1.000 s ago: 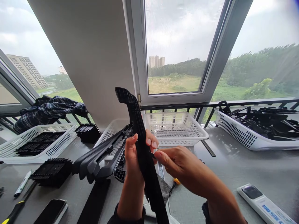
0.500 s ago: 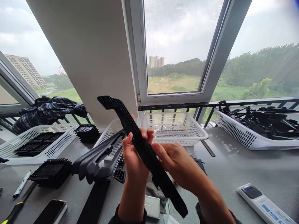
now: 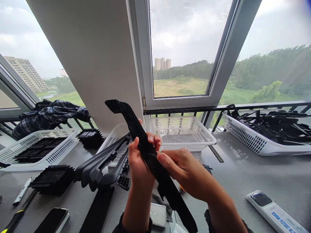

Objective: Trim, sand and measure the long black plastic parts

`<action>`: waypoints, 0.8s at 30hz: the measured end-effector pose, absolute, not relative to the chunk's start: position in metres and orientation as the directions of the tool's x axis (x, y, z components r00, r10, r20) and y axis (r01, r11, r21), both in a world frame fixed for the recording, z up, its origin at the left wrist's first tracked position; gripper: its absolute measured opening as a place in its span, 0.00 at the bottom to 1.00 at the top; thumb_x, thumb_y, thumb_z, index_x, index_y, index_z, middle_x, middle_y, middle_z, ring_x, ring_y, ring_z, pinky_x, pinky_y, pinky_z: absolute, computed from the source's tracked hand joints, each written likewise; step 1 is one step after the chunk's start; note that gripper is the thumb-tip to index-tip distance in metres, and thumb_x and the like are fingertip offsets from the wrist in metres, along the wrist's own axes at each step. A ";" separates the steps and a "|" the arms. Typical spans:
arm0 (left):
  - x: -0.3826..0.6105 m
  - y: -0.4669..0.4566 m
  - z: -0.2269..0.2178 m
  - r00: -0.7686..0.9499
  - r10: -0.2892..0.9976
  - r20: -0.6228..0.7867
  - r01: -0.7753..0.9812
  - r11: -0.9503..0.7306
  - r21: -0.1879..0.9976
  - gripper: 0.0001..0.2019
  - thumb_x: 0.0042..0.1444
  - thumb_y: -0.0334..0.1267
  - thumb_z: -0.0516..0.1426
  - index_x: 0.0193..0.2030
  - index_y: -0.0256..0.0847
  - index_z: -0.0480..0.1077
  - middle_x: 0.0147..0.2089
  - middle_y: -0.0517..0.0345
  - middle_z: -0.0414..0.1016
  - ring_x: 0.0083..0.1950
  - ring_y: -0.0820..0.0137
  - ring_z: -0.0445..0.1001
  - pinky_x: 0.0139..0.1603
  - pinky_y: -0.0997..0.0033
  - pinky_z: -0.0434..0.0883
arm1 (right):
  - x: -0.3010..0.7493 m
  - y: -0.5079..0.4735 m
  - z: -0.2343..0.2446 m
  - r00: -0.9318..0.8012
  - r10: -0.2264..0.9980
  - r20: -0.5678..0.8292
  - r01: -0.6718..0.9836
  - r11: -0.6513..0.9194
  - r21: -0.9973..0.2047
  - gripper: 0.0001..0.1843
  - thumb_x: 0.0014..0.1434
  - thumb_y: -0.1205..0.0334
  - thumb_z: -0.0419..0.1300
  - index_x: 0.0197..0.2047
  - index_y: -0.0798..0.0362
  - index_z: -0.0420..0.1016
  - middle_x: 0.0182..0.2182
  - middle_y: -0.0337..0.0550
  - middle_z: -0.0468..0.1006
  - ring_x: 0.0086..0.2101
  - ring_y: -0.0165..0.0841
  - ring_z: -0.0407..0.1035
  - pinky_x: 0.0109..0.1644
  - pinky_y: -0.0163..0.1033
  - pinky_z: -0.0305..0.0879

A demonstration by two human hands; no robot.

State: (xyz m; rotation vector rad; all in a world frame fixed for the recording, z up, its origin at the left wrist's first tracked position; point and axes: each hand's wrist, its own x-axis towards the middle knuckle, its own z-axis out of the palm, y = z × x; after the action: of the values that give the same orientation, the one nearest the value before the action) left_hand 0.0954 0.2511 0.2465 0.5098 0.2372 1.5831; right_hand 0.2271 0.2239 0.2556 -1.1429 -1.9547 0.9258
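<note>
A long black plastic trim piece [image 3: 137,127], bent at its far end, slants across the view in front of me. My left hand [image 3: 142,158] is wrapped around its middle, thumb on one side and fingertips curling over the other. My right hand [image 3: 182,166] grips the same piece just below, its thumb pressed on the upper face; its other fingers are partly hidden behind. Left of my hands, several similar dark trim pieces [image 3: 102,158] lean over a white basket [image 3: 115,137]. Below the hands sit a small white box [image 3: 158,215] and a grey cloth, partly covered.
White baskets stand at the back: one with black parts at left [image 3: 60,153], one in the middle [image 3: 182,147], one heaped with black parts at right [image 3: 262,149]. Black part stacks [image 3: 52,179], a phone [image 3: 52,220], a marker [image 3: 22,191] and a white device [image 3: 272,210] lie on the table.
The trim piece has shifted slightly to the right and its lower end has dropped. My right thumb has slid a little along it toward my left hand.
</note>
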 end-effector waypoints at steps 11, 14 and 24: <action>0.086 0.257 0.245 0.344 0.939 -0.016 -0.840 0.315 0.442 0.24 0.78 0.38 0.49 0.77 0.40 0.67 0.69 0.48 0.80 0.66 0.63 0.82 0.65 0.69 0.80 | 0.243 0.227 0.252 -0.315 0.926 0.208 0.573 0.361 -0.736 0.33 0.75 0.33 0.54 0.27 0.50 0.65 0.21 0.31 0.61 0.25 0.28 0.52 0.31 0.38 0.46; 0.085 0.257 0.244 0.401 0.915 0.037 -0.802 0.331 0.497 0.28 0.80 0.40 0.47 0.82 0.37 0.59 0.76 0.45 0.73 0.75 0.58 0.74 0.74 0.62 0.74 | 0.250 0.227 0.252 -0.282 0.937 0.205 0.602 0.339 -0.723 0.34 0.73 0.29 0.55 0.29 0.51 0.71 0.22 0.33 0.65 0.26 0.29 0.55 0.32 0.37 0.49; 0.087 0.257 0.244 0.375 0.927 0.015 -0.788 0.310 0.532 0.28 0.80 0.35 0.45 0.83 0.37 0.56 0.75 0.43 0.74 0.74 0.57 0.75 0.79 0.57 0.68 | 0.252 0.229 0.249 -0.342 0.933 0.110 0.613 0.311 -0.727 0.39 0.73 0.27 0.52 0.23 0.51 0.60 0.20 0.31 0.58 0.24 0.27 0.50 0.28 0.38 0.45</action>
State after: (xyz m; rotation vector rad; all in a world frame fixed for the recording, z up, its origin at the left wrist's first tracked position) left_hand 0.0869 0.2567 0.2442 0.5025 0.3196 1.1579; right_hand 0.2516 0.2294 0.2487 -1.3646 -2.0580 0.8019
